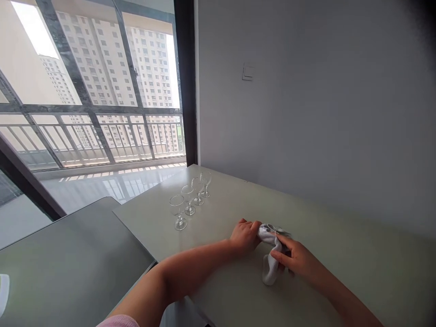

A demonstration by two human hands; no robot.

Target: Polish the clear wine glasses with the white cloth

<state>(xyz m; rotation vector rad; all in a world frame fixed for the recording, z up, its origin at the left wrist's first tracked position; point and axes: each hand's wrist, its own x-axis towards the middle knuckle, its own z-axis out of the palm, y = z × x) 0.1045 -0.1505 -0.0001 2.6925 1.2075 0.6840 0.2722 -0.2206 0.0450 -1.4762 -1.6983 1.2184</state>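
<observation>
My left hand (pixel 245 236) is closed at the left end of a clear glass (pixel 270 228), which is tilted on its side and mostly covered. A white cloth (pixel 272 261) wraps part of the glass and hangs down below it. On the right, my right hand (pixel 291 256) pinches the cloth against the glass, with thumb and fingers around it. Both hands are above the pale table (pixel 323 281). Exactly what my left fingers grip is partly hidden.
Several clear stemmed glasses (pixel 177 211) stand upright in a slanting row on the table's left part. A darker table (pixel 78 263) adjoins at the left. A grey wall (pixel 340 136) borders the far side, beside large windows (pixel 102 91).
</observation>
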